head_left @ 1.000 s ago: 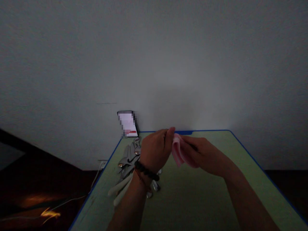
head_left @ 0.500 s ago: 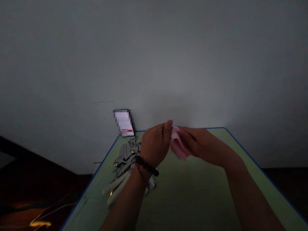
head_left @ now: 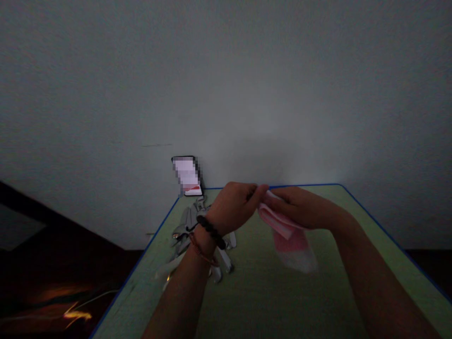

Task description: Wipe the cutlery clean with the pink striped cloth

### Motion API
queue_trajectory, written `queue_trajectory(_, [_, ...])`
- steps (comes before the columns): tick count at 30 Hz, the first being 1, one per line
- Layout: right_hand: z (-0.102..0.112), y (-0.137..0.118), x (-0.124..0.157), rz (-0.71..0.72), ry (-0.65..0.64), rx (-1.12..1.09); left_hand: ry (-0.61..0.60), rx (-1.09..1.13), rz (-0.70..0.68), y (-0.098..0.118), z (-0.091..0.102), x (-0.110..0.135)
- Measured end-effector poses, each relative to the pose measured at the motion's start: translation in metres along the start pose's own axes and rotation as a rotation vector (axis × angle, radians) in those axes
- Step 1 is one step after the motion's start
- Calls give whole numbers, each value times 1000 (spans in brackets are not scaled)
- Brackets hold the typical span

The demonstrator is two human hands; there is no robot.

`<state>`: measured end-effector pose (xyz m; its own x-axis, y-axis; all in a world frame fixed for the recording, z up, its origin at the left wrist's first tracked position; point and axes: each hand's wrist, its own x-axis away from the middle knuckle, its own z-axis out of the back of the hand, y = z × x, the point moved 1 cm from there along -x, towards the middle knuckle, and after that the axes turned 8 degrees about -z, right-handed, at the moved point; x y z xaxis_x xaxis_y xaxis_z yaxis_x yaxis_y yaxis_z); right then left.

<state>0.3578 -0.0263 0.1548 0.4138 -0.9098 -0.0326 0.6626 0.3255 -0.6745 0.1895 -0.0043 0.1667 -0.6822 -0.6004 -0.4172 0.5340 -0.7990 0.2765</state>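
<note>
Both hands meet above the middle of a green table [head_left: 268,292] with a blue edge. My left hand [head_left: 235,207], a dark bead bracelet on its wrist, pinches one end of a pink cloth [head_left: 284,230]. My right hand [head_left: 303,207] grips the same cloth from the right. The cloth's lower part hangs down, blurred, below my right hand. A pile of metal cutlery [head_left: 192,230] with pale handles lies on the table just left of my left wrist.
A phone [head_left: 187,175] with a lit screen leans against the pale wall at the table's far left corner. Left of the table the floor is dark, with a thin cable [head_left: 102,296] and orange glints.
The pink cloth was bunched between my hands; now part of it hangs loose below my right hand. Both hands have shifted slightly right and lower.
</note>
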Motion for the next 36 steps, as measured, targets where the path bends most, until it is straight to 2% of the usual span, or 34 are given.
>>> queue_trajectory(4, [1, 0, 0, -25, -42, 21, -17, -3, 4, -5, 1, 0])
queue_trajectory(10, [4, 1, 2, -30, -73, 72, -18, 75, 79, -16, 8, 6])
queue_trajectory(16, [7, 5, 5, -111, -145, 143, -150, 150, 97, -21, 9, 9])
queue_trajectory(23, [3, -3, 4, -43, -105, 106, -224, 171, 67, -12, 8, 5])
queue_trajectory(30, [1, -6, 0, 0, -20, 97, -130, 82, -38, -3, 8, 1])
queue_trajectory(36, [11, 5, 5, -15, -95, 95, -79, 95, 55, -15, 12, 6])
